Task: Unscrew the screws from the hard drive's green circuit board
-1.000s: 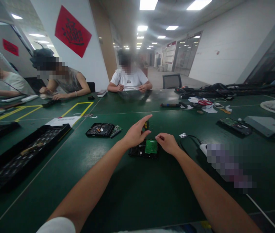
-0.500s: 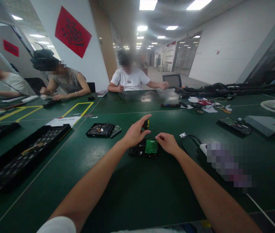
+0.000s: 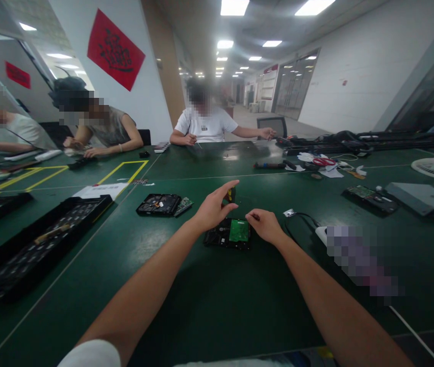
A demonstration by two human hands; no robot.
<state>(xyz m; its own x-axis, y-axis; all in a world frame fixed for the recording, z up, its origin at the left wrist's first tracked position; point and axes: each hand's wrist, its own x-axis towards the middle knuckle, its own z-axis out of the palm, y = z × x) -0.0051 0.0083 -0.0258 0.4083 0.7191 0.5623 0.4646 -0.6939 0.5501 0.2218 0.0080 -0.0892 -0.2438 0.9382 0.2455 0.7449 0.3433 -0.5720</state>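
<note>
A hard drive (image 3: 217,238) with a green circuit board (image 3: 238,230) lies on the table between my hands. Above its left part is my left hand (image 3: 215,208), thumb and forefinger apart. A short black and yellow handle (image 3: 232,194), like a screwdriver's, shows behind these fingers, held in the hand; its lower end is hidden. At the drive's right edge my right hand (image 3: 264,224) is closed in a pinch, its fingertips close to the green board. Whatever is between those fingertips is too small to make out.
Another opened drive (image 3: 158,204) and a loose circuit board (image 3: 183,205) lie to the left, beyond them a long black tray (image 3: 44,239). On the right are a power strip (image 3: 342,260), another drive (image 3: 369,199) and a grey metal box (image 3: 425,200). Co-workers sit across the table.
The black and yellow handle has turned slightly, showing more yellow. My hands and the drive stay in place. The co-worker opposite has moved an outstretched hand slightly to the right.
</note>
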